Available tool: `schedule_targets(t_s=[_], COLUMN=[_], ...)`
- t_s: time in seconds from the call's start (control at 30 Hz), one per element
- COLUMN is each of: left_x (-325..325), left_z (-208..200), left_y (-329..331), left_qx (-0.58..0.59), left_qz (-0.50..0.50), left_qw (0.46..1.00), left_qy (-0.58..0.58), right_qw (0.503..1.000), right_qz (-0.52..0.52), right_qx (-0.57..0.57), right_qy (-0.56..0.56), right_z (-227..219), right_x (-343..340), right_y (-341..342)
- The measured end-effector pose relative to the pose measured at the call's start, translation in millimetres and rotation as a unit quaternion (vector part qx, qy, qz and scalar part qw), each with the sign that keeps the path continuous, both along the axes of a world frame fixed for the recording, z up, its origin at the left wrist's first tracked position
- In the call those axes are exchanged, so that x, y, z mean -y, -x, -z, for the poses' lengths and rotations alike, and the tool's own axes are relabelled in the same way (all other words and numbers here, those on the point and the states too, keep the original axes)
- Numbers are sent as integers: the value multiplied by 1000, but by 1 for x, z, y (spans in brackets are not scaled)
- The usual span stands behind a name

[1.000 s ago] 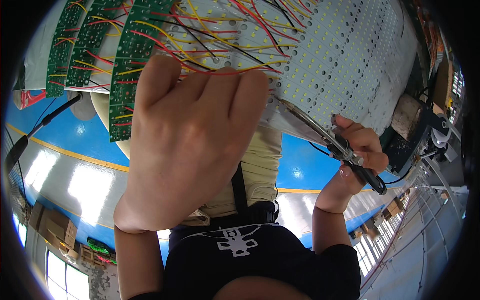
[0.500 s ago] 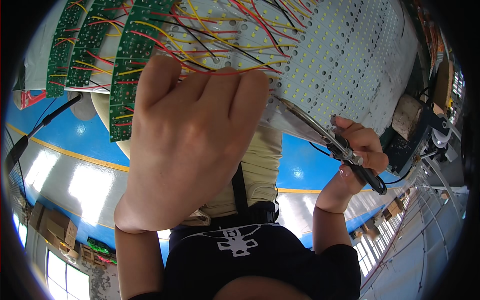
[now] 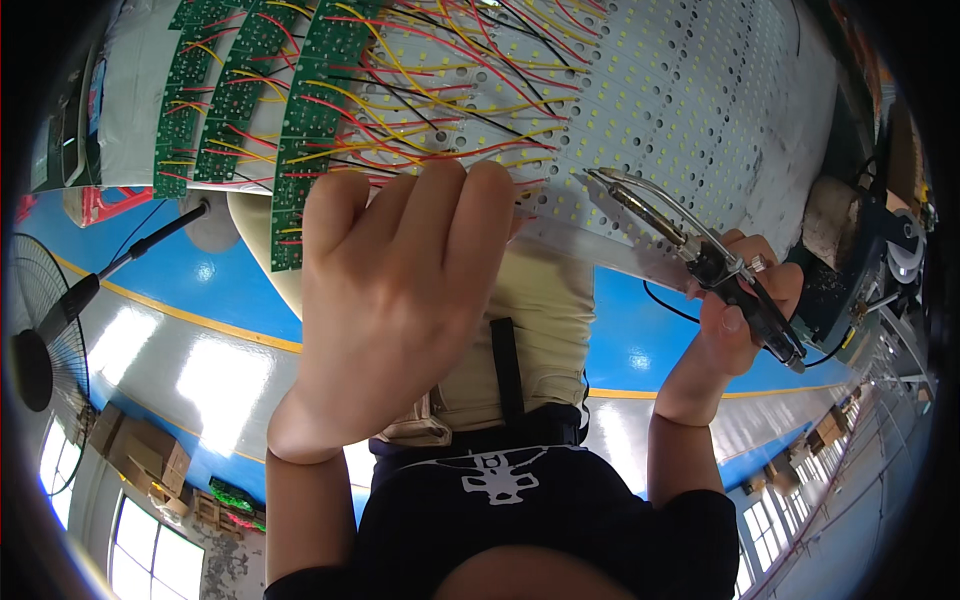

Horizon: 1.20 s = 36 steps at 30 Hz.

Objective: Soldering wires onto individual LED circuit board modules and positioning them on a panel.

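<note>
My left hand (image 3: 395, 280) is closed, knuckles up, over the front end of the nearest green circuit board (image 3: 318, 110) and the wires beside it. Its fingertips are hidden, so what they pinch cannot be seen. Red, yellow and black wires (image 3: 430, 100) run from that board across a white panel of small yellow LEDs (image 3: 680, 120). On the right, my right hand (image 3: 735, 335) grips a soldering iron (image 3: 655, 218) with a thin curved metal tube along it. The iron's tip points up and left, above the panel, apart from the wire ends.
Two more green boards with wires, a middle one (image 3: 235, 95) and an outer one (image 3: 182, 120), lie farther left. A worn brownish block (image 3: 830, 222) sits on dark equipment at the right. Below the panel's front edge are my lap, a blue floor (image 3: 225, 250) and a black fan (image 3: 50, 350).
The soldering iron has drawn back to the right from the wire ends and turned, so its curved tube shows. My left hand stays closed by the wires; the whole view has shifted.
</note>
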<state>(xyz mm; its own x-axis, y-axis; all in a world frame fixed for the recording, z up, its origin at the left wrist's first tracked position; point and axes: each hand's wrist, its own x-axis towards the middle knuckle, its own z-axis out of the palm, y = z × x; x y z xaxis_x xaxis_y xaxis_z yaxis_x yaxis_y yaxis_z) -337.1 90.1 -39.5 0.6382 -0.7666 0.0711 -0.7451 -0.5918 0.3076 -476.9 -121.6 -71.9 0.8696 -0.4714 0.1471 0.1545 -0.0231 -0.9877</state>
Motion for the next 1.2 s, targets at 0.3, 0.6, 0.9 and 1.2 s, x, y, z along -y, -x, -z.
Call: schedule_targets(t_s=[0.3,0.6,0.9,1.2], left_x=[-11,-18,-20,-23], left_z=[22,29,40,48], left_y=[1,-1,8,8], left_qx=[96,184,164,158], left_qz=[49,31,18,30], left_qw=[991,961,962,957], left_qy=[84,203,219,244], right_qw=[997,999,973,877], right_qz=[-50,-10,204,209], right_qx=[50,28,-35,167], right_qy=[-9,-37,-104,-400], right_z=[7,5,-13,-24], right_x=[6,1,-24,-34], right_y=[2,6,4,-32])
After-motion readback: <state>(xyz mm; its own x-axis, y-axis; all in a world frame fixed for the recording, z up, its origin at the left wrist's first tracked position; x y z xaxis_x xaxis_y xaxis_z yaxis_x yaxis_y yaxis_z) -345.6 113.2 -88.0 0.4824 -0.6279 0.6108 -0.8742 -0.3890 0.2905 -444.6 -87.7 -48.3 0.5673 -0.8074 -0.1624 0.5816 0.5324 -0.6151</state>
